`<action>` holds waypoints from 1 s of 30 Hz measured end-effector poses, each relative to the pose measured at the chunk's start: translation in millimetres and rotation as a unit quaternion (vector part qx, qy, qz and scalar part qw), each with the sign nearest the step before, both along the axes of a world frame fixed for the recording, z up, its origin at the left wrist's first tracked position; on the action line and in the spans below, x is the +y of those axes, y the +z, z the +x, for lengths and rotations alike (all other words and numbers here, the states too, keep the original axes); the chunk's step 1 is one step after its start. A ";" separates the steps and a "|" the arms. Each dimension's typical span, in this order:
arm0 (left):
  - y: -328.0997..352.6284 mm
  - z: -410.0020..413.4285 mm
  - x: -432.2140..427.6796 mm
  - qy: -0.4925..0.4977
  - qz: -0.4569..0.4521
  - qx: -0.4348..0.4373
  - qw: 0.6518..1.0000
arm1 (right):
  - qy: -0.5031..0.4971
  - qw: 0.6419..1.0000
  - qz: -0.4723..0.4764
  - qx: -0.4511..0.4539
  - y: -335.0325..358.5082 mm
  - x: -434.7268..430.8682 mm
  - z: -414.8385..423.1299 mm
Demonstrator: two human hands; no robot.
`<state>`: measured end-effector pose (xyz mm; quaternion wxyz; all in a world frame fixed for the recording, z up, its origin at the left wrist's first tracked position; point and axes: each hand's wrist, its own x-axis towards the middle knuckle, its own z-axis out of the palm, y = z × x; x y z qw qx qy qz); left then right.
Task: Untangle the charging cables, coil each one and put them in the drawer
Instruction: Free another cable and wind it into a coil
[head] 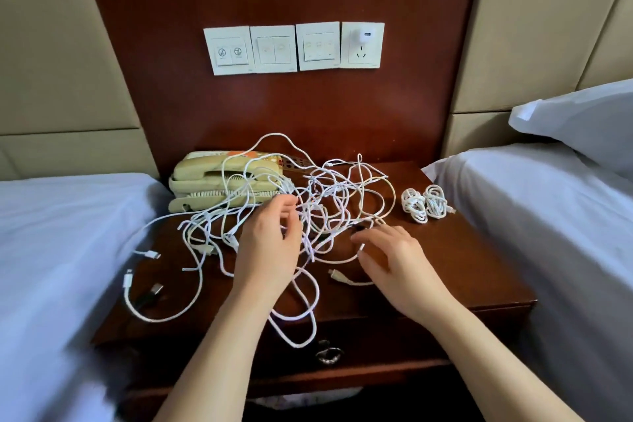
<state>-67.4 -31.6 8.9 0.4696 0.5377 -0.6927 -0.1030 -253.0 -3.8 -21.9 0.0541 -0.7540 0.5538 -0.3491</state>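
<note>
Two coiled cables [424, 204] beside one tangle [329, 202] (strands uncountable); left hand [267, 247] in it, grip unclear; right hand [394, 260] loosely spread.

Wooden nightstand [462, 267]: beige telephone [205, 178] back left, tangled white cables [337, 195] across middle, two coiled cables [424, 204] right.
</note>
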 end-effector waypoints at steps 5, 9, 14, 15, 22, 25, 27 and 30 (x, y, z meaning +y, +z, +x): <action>-15.7 69.5 -12.2 0.159 0.110 -0.122 0.974 | 0.037 0.994 -0.075 0.063 4.1 -6.7 34.1; -34.4 99.5 -9.3 0.238 0.143 -0.203 0.939 | 0.086 0.985 -0.122 0.084 3.7 -14.0 72.1; -52.5 128.3 -5.4 0.271 0.204 -0.196 0.920 | 0.122 0.986 -0.087 0.071 -11.6 -26.1 106.4; -54.4 131.7 -5.3 0.267 0.215 -0.198 0.918 | 0.124 0.987 -0.077 0.068 -13.3 -28.3 110.9; -55.2 133.8 -14.9 0.211 0.221 -0.233 0.923 | 0.106 0.990 -0.018 0.088 -21.5 -40.7 127.4; -52.5 130.1 -20.3 0.173 0.209 -0.227 0.935 | 0.088 0.993 0.001 0.079 -24.7 -47.9 126.3; -51.6 126.5 -21.5 0.149 0.193 -0.212 0.946 | 0.075 0.995 0.007 0.067 -25.5 -53.1 125.0; -51.3 120.5 -21.4 0.111 0.181 -0.183 0.960 | 0.061 0.998 0.020 0.015 -22.9 -58.2 125.0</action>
